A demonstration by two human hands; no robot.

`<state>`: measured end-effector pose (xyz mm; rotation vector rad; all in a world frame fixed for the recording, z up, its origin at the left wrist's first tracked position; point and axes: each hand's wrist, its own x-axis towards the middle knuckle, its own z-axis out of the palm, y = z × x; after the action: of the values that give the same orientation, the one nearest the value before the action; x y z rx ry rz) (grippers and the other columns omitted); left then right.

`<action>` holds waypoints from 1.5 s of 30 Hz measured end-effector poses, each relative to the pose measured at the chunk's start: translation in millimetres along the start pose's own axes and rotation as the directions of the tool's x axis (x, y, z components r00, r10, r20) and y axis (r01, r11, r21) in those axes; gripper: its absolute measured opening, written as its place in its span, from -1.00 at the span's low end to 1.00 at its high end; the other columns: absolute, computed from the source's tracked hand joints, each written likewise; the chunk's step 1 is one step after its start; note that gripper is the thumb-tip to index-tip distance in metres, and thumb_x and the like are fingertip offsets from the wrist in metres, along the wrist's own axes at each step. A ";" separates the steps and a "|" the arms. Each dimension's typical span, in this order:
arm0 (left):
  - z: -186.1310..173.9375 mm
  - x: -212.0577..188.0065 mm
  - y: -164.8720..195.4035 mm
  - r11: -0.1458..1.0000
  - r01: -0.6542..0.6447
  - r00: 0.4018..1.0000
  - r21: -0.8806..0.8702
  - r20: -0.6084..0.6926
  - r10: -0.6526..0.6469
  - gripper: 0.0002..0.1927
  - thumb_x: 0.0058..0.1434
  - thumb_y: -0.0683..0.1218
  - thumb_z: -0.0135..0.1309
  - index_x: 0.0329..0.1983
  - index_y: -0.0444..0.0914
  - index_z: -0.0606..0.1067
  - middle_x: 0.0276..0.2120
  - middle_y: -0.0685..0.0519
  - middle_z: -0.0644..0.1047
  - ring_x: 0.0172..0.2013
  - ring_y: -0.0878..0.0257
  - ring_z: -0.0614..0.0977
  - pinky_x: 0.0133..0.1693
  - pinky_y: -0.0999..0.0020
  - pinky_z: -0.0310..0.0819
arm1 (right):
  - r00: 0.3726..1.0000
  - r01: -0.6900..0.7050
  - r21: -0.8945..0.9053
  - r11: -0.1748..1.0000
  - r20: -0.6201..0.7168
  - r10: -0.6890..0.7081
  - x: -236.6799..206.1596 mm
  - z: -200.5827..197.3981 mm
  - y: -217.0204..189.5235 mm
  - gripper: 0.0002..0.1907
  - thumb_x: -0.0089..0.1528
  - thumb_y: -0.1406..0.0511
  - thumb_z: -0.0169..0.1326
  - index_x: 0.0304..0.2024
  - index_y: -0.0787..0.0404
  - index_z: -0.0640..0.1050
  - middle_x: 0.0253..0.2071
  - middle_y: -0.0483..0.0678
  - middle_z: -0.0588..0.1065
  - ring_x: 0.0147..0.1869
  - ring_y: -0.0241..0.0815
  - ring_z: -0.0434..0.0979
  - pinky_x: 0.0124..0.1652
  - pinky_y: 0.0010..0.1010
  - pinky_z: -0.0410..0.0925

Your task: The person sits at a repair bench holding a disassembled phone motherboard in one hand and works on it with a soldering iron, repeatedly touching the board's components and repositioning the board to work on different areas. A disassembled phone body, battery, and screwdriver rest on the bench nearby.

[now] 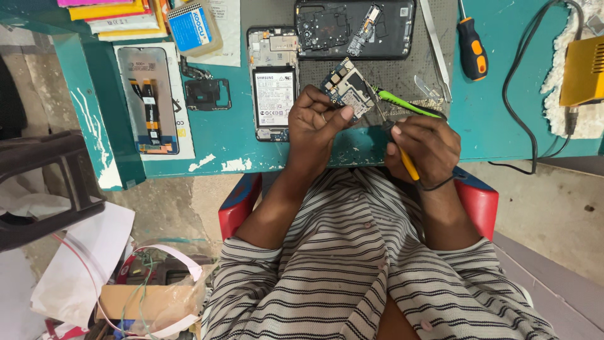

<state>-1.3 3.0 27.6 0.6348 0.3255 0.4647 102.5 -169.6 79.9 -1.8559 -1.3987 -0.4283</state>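
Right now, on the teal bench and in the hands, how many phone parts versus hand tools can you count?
Phone parts: 4 (circuit board in left hand, opened phone, back cover, screen)
Hand tools: 3 (screwdriver, tweezers, yellow-handled tool in right hand)
Total: 7

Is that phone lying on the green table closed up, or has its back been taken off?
Opened up. The phone lies with its back off, battery and inner parts bare. Its circuit board is out, held in the left hand.
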 end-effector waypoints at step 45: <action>-13.4 -8.5 -10.7 0.985 0.014 0.989 0.170 0.141 -0.039 -0.48 0.31 -0.46 0.14 0.32 -0.36 0.42 0.05 -0.07 0.59 0.11 0.23 0.63 0.18 0.32 0.61 | 0.763 -0.404 0.800 0.444 0.028 0.646 -43.8 6.8 35.2 -0.74 0.44 0.25 0.19 -0.08 0.35 0.49 -0.17 0.22 0.50 -0.21 -0.14 0.54 -0.26 -0.40 0.51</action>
<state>-10.9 -2.3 11.9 0.8241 0.2376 0.3656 118.7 -197.8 33.6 -1.2982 -0.5410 0.2342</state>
